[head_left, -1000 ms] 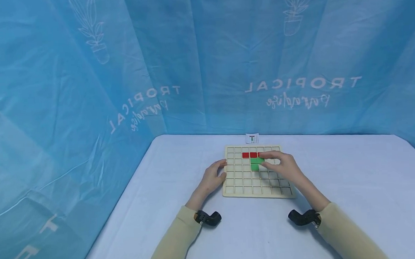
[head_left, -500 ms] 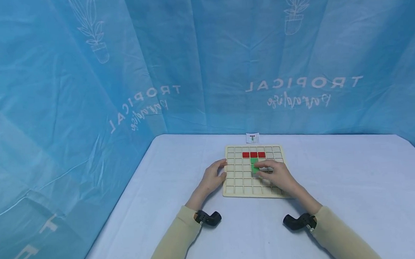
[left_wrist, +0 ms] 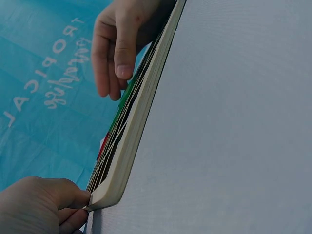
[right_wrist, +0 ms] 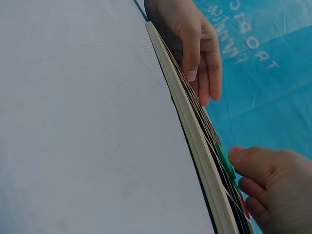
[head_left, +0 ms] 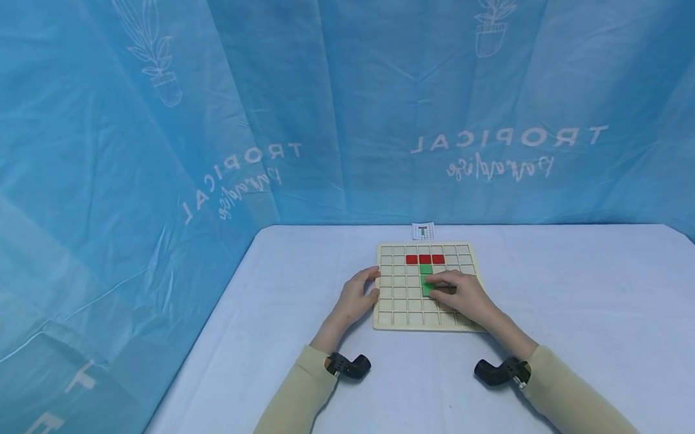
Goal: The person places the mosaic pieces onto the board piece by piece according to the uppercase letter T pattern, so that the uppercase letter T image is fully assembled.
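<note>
A pale wooden grid board (head_left: 399, 310) lies on the table. Three red tiles (head_left: 424, 259) fill a short row near its far side. Below the middle red one, green tiles (head_left: 426, 269) run toward the near side. My right hand (head_left: 469, 296) pinches the nearest green tile (head_left: 428, 290) between thumb and fingertips, low over the grid. The right wrist view shows the thumb against a green tile (right_wrist: 224, 162), slightly tilted at the board's surface. At the board's left edge, my left hand (head_left: 353, 298) holds the rim with bent thumb and fingers; some fingertips are hidden.
A small printed card (head_left: 422, 231) with a red and green T pattern lies just beyond the board. White cloth (head_left: 584, 310) covers the table. Blue printed curtains (head_left: 372, 106) hang behind it and on the left. Each wrist carries a black camera mount (head_left: 351, 367).
My right hand has moved left and toward me with the green tile, from beside the upper green tile to the lower end of the green column. My left hand stays at the rim.
</note>
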Tool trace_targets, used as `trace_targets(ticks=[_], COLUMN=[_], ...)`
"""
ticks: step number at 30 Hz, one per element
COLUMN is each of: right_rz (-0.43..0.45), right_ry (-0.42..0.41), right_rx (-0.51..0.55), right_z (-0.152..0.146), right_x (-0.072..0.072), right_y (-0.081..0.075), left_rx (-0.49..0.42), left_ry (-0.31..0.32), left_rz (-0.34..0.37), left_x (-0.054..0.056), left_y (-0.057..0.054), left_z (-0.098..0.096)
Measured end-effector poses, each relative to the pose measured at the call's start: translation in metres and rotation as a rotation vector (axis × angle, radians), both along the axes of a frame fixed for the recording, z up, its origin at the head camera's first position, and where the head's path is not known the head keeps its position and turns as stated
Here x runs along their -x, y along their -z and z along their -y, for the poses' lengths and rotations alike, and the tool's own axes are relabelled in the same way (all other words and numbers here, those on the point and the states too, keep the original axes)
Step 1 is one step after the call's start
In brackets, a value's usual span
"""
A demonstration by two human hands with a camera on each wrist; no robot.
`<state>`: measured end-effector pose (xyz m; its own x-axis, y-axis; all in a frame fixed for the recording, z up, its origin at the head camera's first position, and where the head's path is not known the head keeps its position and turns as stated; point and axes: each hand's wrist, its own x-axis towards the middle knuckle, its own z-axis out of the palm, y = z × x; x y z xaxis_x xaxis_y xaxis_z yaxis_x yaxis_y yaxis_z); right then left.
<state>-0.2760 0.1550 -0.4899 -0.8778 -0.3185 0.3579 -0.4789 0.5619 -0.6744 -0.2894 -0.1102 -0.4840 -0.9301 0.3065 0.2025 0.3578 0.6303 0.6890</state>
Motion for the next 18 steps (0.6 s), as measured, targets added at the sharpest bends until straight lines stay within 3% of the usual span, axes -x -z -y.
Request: trace_targets(ticks=[12, 18], right_rz=[-0.029, 0.049], right_ry=[0.004, 0.062], right_rx=[-0.062, 0.085], right_z=[0.0019, -0.0045], right_x=[0.0003, 0.0], right_y=[0.0016, -0.0073], left_rx=[0.007, 0.001], left_ry=[-0.001, 0.017], left_rz=[-0.016, -0.002], left_x=[0.0, 0.0024], left_y=[0.0013, -0.0001], left_z=[0.0005, 0.0022])
